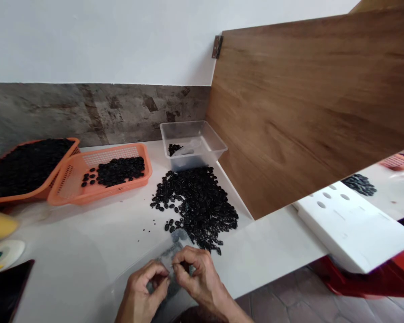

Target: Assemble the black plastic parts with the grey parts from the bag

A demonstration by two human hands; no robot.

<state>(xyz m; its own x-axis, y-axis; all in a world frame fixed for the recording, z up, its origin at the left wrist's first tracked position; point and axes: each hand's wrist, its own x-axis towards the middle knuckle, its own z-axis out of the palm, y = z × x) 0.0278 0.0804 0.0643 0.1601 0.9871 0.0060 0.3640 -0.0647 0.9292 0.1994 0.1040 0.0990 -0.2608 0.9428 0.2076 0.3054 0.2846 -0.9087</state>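
Observation:
Both hands meet at the front edge of the white table (87,242). My left hand (144,291) and my right hand (197,273) pinch the top of a small clear plastic bag (170,251) between fingertips. The bag lies flat on the table, and dark pieces seem to show through it. Just beyond the bag spreads a loose pile of small black button-like pieces (198,202), reaching back toward a clear plastic tub (193,143) that holds a few more of them.
Two orange baskets (101,175) (27,168) with black pieces sit at the left. A wooden panel (306,112) rises on the right. A white foam block (353,224) lies past it. A black phone (5,289) and a tape roll (2,255) rest at the near left.

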